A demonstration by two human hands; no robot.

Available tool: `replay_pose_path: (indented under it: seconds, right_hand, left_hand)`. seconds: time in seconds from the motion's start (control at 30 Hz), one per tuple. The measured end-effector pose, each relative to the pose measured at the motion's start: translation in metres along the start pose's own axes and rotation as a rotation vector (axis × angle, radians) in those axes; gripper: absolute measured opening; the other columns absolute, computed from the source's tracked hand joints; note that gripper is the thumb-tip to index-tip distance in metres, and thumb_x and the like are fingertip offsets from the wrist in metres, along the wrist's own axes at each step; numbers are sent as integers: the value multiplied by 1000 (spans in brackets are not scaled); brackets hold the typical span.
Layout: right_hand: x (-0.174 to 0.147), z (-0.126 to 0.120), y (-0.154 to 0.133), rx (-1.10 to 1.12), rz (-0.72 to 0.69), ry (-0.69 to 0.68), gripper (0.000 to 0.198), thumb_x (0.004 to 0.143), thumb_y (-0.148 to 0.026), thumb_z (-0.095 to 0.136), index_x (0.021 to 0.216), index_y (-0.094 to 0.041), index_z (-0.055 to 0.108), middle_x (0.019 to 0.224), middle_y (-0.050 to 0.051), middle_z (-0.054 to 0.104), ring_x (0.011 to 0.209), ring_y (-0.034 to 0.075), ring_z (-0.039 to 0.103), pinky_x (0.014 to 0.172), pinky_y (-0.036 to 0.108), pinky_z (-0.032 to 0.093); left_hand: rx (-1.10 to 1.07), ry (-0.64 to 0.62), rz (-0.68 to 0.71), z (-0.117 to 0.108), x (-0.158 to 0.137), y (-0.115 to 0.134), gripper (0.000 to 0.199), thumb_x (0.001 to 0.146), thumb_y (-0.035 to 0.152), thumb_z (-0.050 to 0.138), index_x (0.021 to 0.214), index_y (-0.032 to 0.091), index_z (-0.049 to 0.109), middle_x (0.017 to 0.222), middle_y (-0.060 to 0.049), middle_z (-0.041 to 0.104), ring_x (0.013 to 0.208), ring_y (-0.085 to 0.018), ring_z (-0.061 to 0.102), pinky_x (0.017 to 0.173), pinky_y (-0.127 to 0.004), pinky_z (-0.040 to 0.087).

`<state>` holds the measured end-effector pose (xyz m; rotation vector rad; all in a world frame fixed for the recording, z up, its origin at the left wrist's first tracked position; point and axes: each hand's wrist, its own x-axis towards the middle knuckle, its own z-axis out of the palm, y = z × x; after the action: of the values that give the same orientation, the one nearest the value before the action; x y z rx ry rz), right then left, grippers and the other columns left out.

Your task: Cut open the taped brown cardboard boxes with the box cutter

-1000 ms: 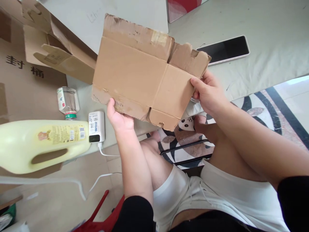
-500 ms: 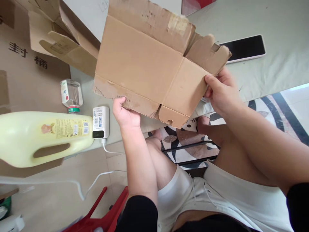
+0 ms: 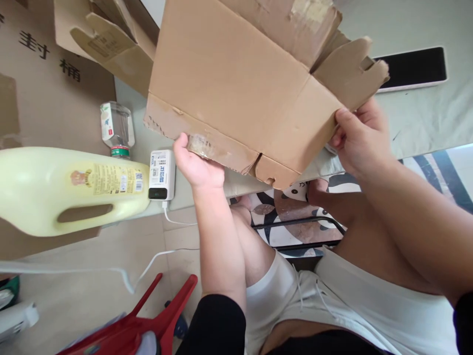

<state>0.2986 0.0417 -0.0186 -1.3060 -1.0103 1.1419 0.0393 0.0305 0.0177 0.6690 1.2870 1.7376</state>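
A flattened piece of brown cardboard (image 3: pixel 236 84) with fold lines, torn flaps and a strip of tape is held up, tilted, over the covered surface. My left hand (image 3: pixel 197 162) grips its lower left edge, thumb on the near face and the other fingers hidden behind. My right hand (image 3: pixel 362 133) pinches its right edge, thumb in front and fingers behind, beside the notched flap. Left of my left hand stands a white power bank (image 3: pixel 161 175) with a cable plugged in. A phone (image 3: pixel 416 69) with a dark screen lies beyond my right hand.
On the left lie a large pale yellow jug (image 3: pixel 44 192), a clear bottle (image 3: pixel 120 128) with a green cap, and an open cardboard box (image 3: pixel 114 54) on a larger carton (image 3: pixel 33 98). A red stool (image 3: pixel 148 315) is on the floor below, with a white cable crossing nearby.
The cardboard looks larger and nearer, and its right end has shifted right together with my right hand. Both hands keep their grip. The view has shifted slightly too.
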Motion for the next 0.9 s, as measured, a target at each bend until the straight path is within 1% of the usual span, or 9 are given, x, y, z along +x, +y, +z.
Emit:
replay_pose_path:
  seconds: [0.13, 0.33, 0.47, 0.53, 0.6, 0.7, 0.77, 0.83, 0.9]
  right_hand:
    - [1, -1, 1, 16, -16, -2, 30, 82, -52, 72, 99, -34, 54, 70, 0, 52, 57, 17, 45, 56, 37, 34]
    - [4, -3, 5, 83, -50, 9, 19, 86, -40, 72, 98, -33, 58, 72, -2, 50, 50, 12, 32, 53, 34, 29]
    - [6, -5, 1, 201, -57, -32, 13, 87, -33, 70, 95, -33, 60, 68, -4, 48, 45, 8, 30, 43, 28, 24]
    - [7, -6, -1, 290, -19, -86, 13, 85, -34, 71, 93, -32, 60, 70, -5, 49, 45, 6, 29, 40, 25, 21]
    - [5, -8, -1, 334, 23, -184, 19, 82, -40, 75, 91, -29, 61, 74, -4, 53, 47, 6, 33, 40, 24, 26]
    - [-2, -9, 2, 245, 61, -339, 35, 72, -49, 83, 86, -26, 61, 68, -4, 55, 48, 8, 41, 42, 26, 33]
    - [-8, -9, 1, 186, 110, -386, 38, 69, -51, 85, 83, -24, 62, 61, -5, 53, 42, 6, 38, 40, 25, 29]
    - [-13, -10, -7, 209, 186, -401, 37, 73, -51, 82, 76, -22, 60, 53, -7, 47, 37, 4, 31, 38, 23, 22]
    - [-17, -11, -19, 292, 220, -417, 41, 76, -51, 80, 65, -21, 53, 44, -8, 37, 34, 3, 26, 37, 22, 19]
  left_hand:
    - [150, -2, 28, -1, 0, -2, 46, 95, 45, 19, 105, 23, 58, 115, -2, 73, 120, -18, 65, 99, -32, 50]
    - [14, -29, 46, 2, -2, -7, 42, 96, 43, 24, 102, 22, 60, 110, -4, 73, 123, -19, 64, 99, -34, 52]
    - [-33, -50, 108, 4, -3, -10, 25, 91, 47, 51, 98, 26, 61, 119, -2, 73, 128, -21, 62, 105, -34, 53]
    - [-79, -62, 114, 2, 0, -12, 19, 86, 42, 62, 94, 26, 62, 123, -2, 71, 129, -22, 61, 109, -35, 51]
    - [-117, -84, 90, -1, 5, -15, 16, 85, 40, 63, 91, 25, 63, 124, -2, 71, 131, -22, 60, 112, -39, 48]
    - [-134, -77, -4, -7, 12, -20, 16, 81, 39, 68, 89, 25, 63, 117, -2, 73, 133, -23, 58, 113, -42, 47]
    - [-134, -28, -88, -8, 15, -23, 19, 76, 36, 72, 88, 24, 63, 111, -3, 73, 126, -23, 61, 110, -41, 48]
    - [-180, -22, -117, -5, 14, -21, 24, 79, 43, 68, 91, 23, 64, 109, -5, 72, 120, -23, 63, 105, -39, 50]
    - [-264, -42, -101, -2, 11, -14, 39, 85, 58, 57, 97, 22, 64, 112, -7, 70, 114, -22, 64, 98, -35, 53]
